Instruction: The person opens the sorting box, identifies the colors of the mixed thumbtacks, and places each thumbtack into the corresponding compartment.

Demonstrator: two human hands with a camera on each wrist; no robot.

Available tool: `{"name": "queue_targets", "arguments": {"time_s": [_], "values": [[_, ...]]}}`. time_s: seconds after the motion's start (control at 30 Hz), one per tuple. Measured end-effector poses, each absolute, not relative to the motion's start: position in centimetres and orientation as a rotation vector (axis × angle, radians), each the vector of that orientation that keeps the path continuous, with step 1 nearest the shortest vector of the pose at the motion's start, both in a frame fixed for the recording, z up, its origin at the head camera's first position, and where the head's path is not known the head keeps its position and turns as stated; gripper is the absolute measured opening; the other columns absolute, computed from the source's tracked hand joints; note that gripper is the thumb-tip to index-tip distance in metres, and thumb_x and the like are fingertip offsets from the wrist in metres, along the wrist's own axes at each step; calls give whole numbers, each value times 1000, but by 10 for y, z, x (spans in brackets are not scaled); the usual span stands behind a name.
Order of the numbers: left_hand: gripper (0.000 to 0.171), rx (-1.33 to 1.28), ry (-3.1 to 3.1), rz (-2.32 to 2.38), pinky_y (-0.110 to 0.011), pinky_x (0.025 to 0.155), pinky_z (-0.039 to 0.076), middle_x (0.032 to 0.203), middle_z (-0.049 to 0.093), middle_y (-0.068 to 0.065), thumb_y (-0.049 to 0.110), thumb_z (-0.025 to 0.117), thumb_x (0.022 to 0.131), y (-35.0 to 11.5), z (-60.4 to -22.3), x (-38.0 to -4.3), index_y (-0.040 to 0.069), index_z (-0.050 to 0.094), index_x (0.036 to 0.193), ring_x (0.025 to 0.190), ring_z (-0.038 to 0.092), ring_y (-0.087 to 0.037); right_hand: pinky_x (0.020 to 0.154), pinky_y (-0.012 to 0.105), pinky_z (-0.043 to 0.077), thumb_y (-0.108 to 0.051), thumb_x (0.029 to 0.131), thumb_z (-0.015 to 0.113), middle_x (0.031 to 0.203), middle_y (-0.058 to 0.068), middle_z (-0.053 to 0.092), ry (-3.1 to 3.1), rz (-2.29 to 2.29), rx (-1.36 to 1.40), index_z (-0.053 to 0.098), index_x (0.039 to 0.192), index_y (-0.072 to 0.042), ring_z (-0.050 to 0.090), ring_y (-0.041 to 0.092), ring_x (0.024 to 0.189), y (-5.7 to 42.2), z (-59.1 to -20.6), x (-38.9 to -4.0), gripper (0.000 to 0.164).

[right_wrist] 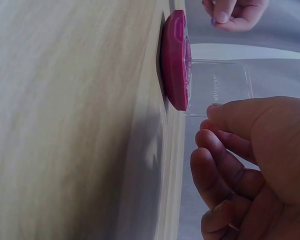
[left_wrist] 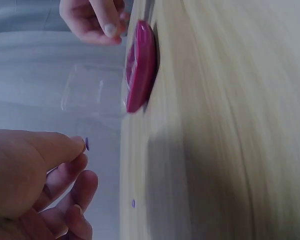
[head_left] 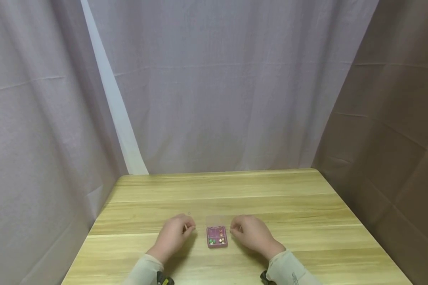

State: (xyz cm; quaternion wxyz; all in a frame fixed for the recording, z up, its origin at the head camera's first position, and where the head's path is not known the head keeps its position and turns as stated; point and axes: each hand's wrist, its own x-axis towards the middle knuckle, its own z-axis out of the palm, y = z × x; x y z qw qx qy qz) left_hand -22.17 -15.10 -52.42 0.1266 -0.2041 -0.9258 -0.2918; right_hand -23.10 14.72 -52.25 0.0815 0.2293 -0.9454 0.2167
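A small magenta compartment case [head_left: 217,245] sits flat on the table, its clear lid [right_wrist: 220,85] standing raised at the far side. Green pieces [head_left: 211,241] occupy its near-left compartment, and pale and dark pieces [head_left: 221,240] the near-right one. Reddish pieces [head_left: 220,231] show in the far-right compartment. To the left of the case, my left hand [head_left: 174,233] pinches a tiny purple piece [left_wrist: 87,144] between thumb and forefinger. My right hand [head_left: 252,232] hovers just right of the case, fingers loosely bent, thumb near the forefinger; I see nothing held there.
Another tiny purple piece [left_wrist: 133,203] lies on the wooden table [head_left: 271,198], beyond my left hand. Grey curtains [head_left: 228,99] hang behind the table and at both sides.
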Motion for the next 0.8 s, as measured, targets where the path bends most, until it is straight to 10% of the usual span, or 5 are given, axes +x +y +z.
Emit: {"name": "queue_targets", "arguments": {"time_s": [0.8], "values": [[6, -728, -2750, -888, -29, 69, 56, 89, 71, 9, 25, 70, 89, -106, -533, -233, 21, 73, 91, 73, 56, -1, 65, 31, 54, -34, 86, 72, 80, -15, 68, -2814, 657, 696, 71, 88, -28, 55, 0, 69, 146, -521, -231, 6]]}}
